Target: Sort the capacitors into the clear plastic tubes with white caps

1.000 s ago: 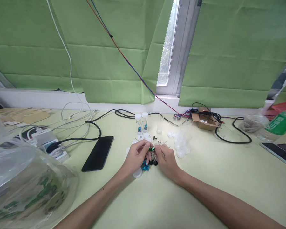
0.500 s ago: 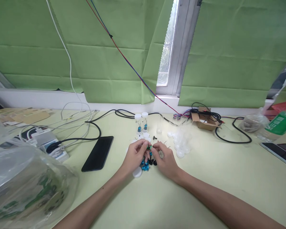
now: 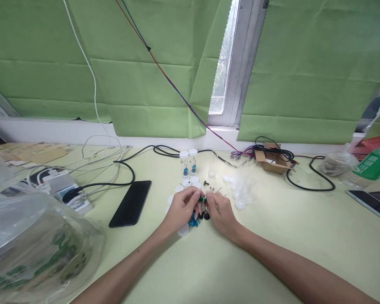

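Note:
My left hand [image 3: 181, 208] and my right hand [image 3: 220, 212] meet over the middle of the pale green table [image 3: 272, 236]. Both pinch a tiny green part [image 3: 202, 198] between their fingertips. Under the hands lie small blue parts [image 3: 194, 221] and black knobs [image 3: 205, 216]. A white cap [image 3: 183, 230] rests by my left wrist. Just behind stand two clear vials with white caps [image 3: 188, 163], each with a blue piece inside. Empty clear vials and loose white caps [image 3: 240, 190] lie to the right of the hands.
A black phone [image 3: 130, 203] lies left of the hands, beside a power strip with cables [image 3: 63, 189]. A big plastic bag [image 3: 28, 249] fills the near left. A small cardboard box with wires [image 3: 271, 158], a green bottle [image 3: 372, 164] and another phone [image 3: 372, 202] sit right.
The hands stay together on the green part, with the fingers shifting slightly; the right hand has moved a little back toward the left one.

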Tool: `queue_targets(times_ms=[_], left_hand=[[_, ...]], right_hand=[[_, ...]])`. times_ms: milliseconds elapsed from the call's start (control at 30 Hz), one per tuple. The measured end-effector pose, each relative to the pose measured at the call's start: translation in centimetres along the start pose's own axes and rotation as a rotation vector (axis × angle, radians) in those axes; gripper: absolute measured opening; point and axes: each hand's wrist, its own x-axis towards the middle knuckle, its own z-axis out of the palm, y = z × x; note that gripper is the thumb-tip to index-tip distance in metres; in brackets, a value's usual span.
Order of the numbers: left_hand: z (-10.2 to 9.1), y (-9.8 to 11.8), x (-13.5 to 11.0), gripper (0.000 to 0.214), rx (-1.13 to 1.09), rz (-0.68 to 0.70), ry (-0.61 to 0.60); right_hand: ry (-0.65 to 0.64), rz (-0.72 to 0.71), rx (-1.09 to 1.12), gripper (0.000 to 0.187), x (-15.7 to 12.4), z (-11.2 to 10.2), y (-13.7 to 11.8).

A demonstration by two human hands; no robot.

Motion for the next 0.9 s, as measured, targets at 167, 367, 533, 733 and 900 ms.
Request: queue_targets(times_ms=[167, 367, 533, 733, 900], left_hand=[[-0.06, -0.23, 0.35, 0.027, -0.046, -0.003, 0.055], [-0.30, -0.80, 0.52, 0.026, -0.103, -0.014, 0.092], [-0.23, -0.57, 0.33, 0.027, -0.068, -0.019, 0.071], [-0.13, -0.33, 0.17, 0.027, -0.038, -0.010, 0.041], [-0.01, -0.12, 0.00, 0.028, -0.026, 0.005, 0.014]], right_hand=[[0.052, 0.043, 0.041, 0.027, -0.08, -0.04, -0.32], [0.043, 0.004, 0.105, 0.012, -0.29, 0.01, -0.24], [0.025, -0.009, 0.082, 0.010, -0.18, -0.04, -0.14], [0.028, -0.024, 0.023, 0.025, -0.19, -0.06, -0.02], [0.026, -0.047, -0.006, 0.036, -0.08, 0.00, 0.08]])
